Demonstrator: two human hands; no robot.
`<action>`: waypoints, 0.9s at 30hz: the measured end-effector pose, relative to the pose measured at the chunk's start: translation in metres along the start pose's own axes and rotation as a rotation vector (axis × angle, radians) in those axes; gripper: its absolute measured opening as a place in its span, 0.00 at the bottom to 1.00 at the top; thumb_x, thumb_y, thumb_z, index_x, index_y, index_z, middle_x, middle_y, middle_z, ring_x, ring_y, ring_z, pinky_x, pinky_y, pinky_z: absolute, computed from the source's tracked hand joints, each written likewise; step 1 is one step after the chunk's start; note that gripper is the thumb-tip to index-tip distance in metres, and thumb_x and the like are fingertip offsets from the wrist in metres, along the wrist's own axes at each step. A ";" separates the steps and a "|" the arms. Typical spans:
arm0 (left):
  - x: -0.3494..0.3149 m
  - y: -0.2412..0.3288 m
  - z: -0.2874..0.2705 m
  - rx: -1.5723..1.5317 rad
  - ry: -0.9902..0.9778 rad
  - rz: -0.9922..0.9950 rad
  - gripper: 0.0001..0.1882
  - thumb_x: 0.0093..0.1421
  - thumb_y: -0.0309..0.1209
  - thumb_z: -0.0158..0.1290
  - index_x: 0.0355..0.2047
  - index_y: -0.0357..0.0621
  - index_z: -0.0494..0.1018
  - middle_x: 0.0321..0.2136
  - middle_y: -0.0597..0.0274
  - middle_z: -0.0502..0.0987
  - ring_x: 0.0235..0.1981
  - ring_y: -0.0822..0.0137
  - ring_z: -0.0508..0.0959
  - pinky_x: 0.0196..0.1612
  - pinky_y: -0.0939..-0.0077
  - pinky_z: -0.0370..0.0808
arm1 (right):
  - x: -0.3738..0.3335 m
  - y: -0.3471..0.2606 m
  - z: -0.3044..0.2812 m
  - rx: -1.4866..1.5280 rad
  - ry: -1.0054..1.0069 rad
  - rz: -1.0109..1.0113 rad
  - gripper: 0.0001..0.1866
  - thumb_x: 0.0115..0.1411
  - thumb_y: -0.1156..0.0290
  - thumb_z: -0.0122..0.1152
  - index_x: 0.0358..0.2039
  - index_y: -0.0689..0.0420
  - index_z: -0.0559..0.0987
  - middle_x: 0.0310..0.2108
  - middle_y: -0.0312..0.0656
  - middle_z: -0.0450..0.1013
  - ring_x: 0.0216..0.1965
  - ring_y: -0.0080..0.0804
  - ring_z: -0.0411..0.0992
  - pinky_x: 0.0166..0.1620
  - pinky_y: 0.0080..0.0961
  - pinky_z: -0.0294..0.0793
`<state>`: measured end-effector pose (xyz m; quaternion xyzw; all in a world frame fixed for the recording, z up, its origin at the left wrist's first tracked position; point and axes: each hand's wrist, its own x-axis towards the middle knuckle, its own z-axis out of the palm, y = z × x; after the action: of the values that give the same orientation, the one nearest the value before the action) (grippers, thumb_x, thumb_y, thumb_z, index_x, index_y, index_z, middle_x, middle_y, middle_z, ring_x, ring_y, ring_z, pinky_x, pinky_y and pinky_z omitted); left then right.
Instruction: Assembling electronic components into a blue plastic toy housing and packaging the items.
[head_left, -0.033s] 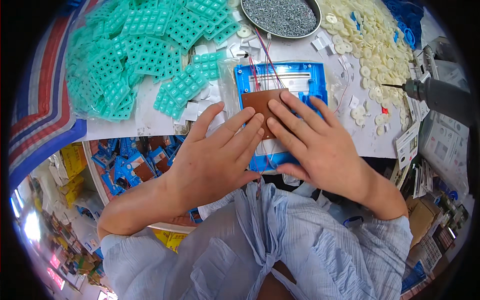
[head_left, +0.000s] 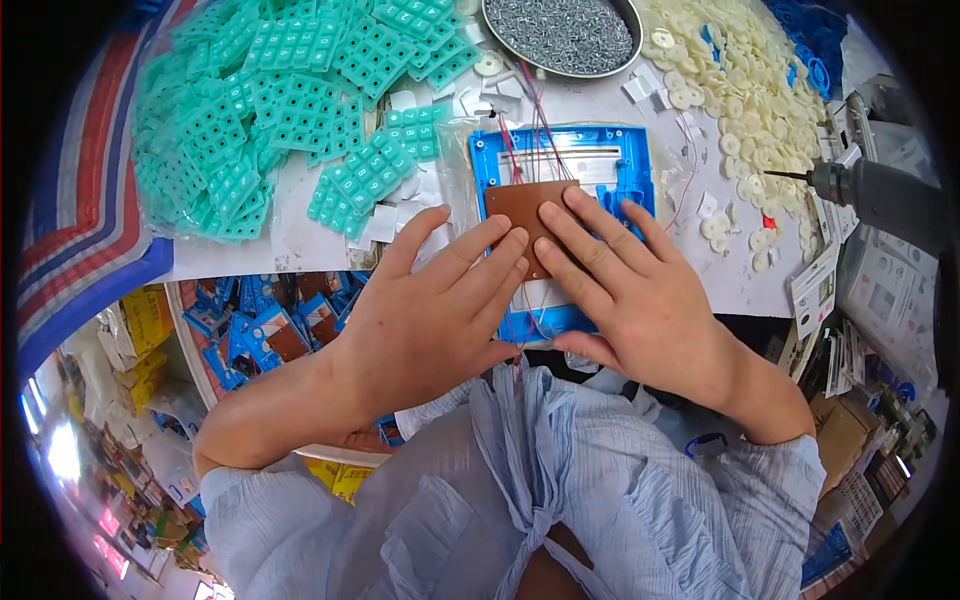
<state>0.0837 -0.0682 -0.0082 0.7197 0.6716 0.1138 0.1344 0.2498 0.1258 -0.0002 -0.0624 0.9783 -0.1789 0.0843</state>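
A brown circuit board (head_left: pixel 518 205) lies in a blue plastic housing (head_left: pixel 637 150) at the table's front edge. My left hand (head_left: pixel 430 300) comes in from the left, with its fingers stretched and the tips of several resting on the board's left part. From the other side, my right hand (head_left: pixel 650 300) lays its outstretched fingers on the board's right part, thumb near the housing's lower edge. Both hands are open and hold nothing. Thin red and dark wires (head_left: pixel 540 110) run from under the board over the housing's far edge. The board's underside is hidden.
Green number keypads (head_left: pixel 290 110) are heaped at the left. A round metal dish (head_left: pixel 565 35) of screws stands at the back, beside a pile of cream discs (head_left: pixel 740 110). A power screwdriver (head_left: pixel 870 195) juts in from the right. Blue housings (head_left: pixel 265 330) fill a container below the table.
My right hand's fingertips have shifted very slightly to the right and nearer to me on the board. My left hand stays in place.
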 end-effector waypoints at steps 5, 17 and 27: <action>0.007 -0.009 -0.007 -0.043 -0.025 0.035 0.34 0.49 0.47 0.66 0.53 0.41 0.76 0.59 0.57 0.74 0.62 0.58 0.71 0.62 0.47 0.63 | 0.008 -0.001 -0.009 -0.012 -0.004 -0.033 0.42 0.56 0.46 0.65 0.61 0.67 0.72 0.67 0.57 0.62 0.70 0.54 0.58 0.68 0.51 0.58; 0.188 -0.116 -0.044 0.279 0.146 -0.119 0.10 0.49 0.37 0.62 0.29 0.47 0.83 0.33 0.51 0.83 0.41 0.51 0.82 0.46 0.54 0.71 | 0.008 -0.002 -0.004 0.004 0.135 -0.083 0.39 0.57 0.45 0.64 0.53 0.71 0.77 0.61 0.61 0.68 0.66 0.57 0.61 0.66 0.48 0.61; 0.209 -0.136 -0.016 0.374 0.102 -0.025 0.10 0.57 0.36 0.54 0.23 0.47 0.80 0.27 0.56 0.81 0.34 0.55 0.81 0.44 0.54 0.67 | -0.051 0.077 -0.085 0.216 1.503 0.055 0.28 0.65 0.55 0.58 0.57 0.63 0.73 0.54 0.53 0.73 0.55 0.53 0.71 0.62 0.51 0.68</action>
<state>-0.0344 0.1494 -0.0438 0.7170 0.6958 0.0216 -0.0346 0.2764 0.2342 0.0576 0.1096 0.7507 -0.2660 -0.5948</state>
